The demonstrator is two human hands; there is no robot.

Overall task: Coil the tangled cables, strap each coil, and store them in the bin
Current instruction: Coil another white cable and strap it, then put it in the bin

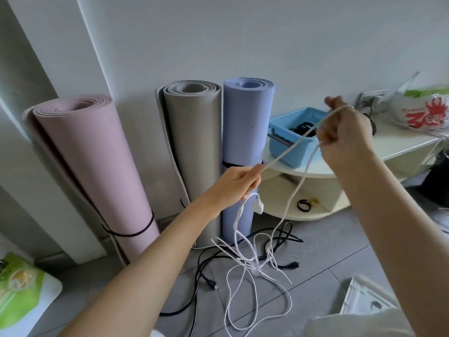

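Head camera looks down, close above hands

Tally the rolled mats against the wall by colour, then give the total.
Pink mat: 1
Grey mat: 1
Blue mat: 1
Total: 3 rolled mats, all standing upright.

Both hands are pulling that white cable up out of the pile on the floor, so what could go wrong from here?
The white cable hangs into a knot lying over the black cables; pulling further may tighten it or drag those along. The plug dangling below the left hand could swing and snag. The right hand grips only one strand.
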